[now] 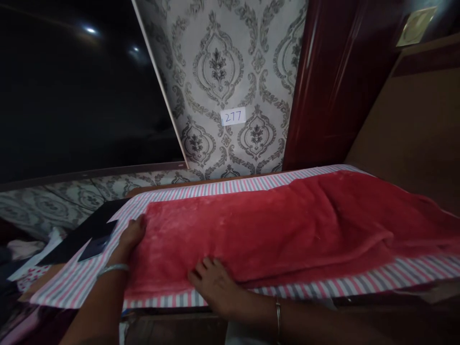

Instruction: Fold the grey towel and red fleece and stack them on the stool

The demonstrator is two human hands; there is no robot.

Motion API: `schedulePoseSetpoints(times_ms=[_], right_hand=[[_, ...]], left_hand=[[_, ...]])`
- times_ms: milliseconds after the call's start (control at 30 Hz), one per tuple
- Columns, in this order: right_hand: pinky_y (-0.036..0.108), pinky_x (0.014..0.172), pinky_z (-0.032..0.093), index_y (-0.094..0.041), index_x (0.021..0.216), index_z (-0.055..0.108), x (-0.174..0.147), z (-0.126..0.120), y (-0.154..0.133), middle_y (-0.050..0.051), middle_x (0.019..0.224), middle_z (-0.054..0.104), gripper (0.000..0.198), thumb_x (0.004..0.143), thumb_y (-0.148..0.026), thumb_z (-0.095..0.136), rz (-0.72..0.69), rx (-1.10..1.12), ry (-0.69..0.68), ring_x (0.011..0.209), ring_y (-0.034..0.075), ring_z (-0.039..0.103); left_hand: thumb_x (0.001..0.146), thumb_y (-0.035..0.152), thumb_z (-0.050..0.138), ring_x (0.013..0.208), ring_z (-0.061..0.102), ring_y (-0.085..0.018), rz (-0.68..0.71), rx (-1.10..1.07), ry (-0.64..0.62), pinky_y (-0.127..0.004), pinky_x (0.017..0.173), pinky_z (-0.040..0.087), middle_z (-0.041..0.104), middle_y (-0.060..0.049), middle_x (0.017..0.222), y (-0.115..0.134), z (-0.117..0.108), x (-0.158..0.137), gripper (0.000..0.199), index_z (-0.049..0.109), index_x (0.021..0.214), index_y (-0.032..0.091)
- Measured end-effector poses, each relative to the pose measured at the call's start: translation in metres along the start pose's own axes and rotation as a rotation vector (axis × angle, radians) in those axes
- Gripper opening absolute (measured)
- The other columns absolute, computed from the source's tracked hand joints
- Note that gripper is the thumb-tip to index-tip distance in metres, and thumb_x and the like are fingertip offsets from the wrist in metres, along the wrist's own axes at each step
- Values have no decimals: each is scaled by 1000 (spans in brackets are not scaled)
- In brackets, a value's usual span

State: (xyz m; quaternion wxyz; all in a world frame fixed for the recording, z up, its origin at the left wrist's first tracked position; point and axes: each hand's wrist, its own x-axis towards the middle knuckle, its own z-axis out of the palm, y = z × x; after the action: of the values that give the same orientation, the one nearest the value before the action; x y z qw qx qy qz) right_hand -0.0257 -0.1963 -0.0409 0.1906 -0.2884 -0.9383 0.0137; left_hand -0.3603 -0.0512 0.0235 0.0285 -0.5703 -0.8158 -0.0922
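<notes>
Striped sheet [68, 282] lies under red blanket [258, 230], left hand [133, 233] at its left edge, right hand [214, 283] on its near edge, fingers bent, can't tell if either pinches; light, even tension probably limits creases.

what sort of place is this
Probably a room in a home: a large dark television-like screen, ornate patterned wallpaper, and a red plush cloth spread over a striped one suggest it, though a bedroom or living room I can't tell.
</notes>
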Motion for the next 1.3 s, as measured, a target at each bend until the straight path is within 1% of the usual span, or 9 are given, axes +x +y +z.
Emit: schedulePoseSetpoints(times_ms=[167,367,533,733,900,1000,1067,1133,1300], right_hand=[[39,82,45,-16,130,53,-12,-1,9,11,114,64,45,86,-12,60,-9,3,26,98,25,54],[40,86,42,-17,135,55,-52,-2,31,14,119,64,51,85,-6,59,58,-39,114,104,25,52],[38,82,41,-16,128,61,-78,-17,48,13,112,66,48,83,0,55,150,-97,171,100,25,52],[36,79,40,-18,123,63,-85,-30,50,11,106,65,42,86,0,52,148,-73,258,96,23,50],[35,74,39,-19,117,65,-95,-17,52,9,101,65,38,85,-1,56,179,-56,234,91,22,50],[37,77,41,-19,122,63,-100,-17,54,9,104,65,39,87,-4,55,220,-60,219,94,23,51],[38,81,43,-19,126,61,-102,-22,56,9,108,65,42,88,-5,53,253,-52,216,96,23,52],[40,85,45,-19,126,62,-106,-30,56,8,111,66,42,88,-6,51,287,-32,233,97,24,54],[41,95,47,-20,120,65,-135,-56,62,9,115,66,36,91,-10,47,313,-8,391,105,25,56]], left_hand=[[87,34,47,123,59,-32,-73,-91,-47,-37,97,48,62,-24,130,-10,0,-21,57,52,136,5],[80,45,55,93,70,-31,-206,-239,-173,-34,74,54,74,-15,98,-38,-8,-57,44,66,106,11],[82,48,55,101,68,-32,-217,-182,-121,-35,78,52,72,-18,105,-58,-14,-82,46,66,107,11],[88,47,43,103,67,-35,-153,115,-70,-37,79,50,72,-22,107,-42,-38,-85,45,68,102,12],[93,41,32,104,68,-35,-214,208,-233,-38,80,51,70,-25,109,-25,-34,-100,51,68,104,6],[92,35,37,106,66,-37,-269,289,-178,-44,82,51,69,-24,112,-18,-33,-98,45,67,110,6],[89,28,40,111,62,-40,-170,320,-32,-50,86,50,68,-21,118,4,-30,-97,42,64,118,10],[87,31,44,116,59,-38,109,203,43,-50,94,49,65,-19,126,48,-21,-108,45,60,125,13],[90,42,52,135,48,-28,908,-294,-221,-43,114,37,54,-11,146,191,28,-201,50,56,137,25]])
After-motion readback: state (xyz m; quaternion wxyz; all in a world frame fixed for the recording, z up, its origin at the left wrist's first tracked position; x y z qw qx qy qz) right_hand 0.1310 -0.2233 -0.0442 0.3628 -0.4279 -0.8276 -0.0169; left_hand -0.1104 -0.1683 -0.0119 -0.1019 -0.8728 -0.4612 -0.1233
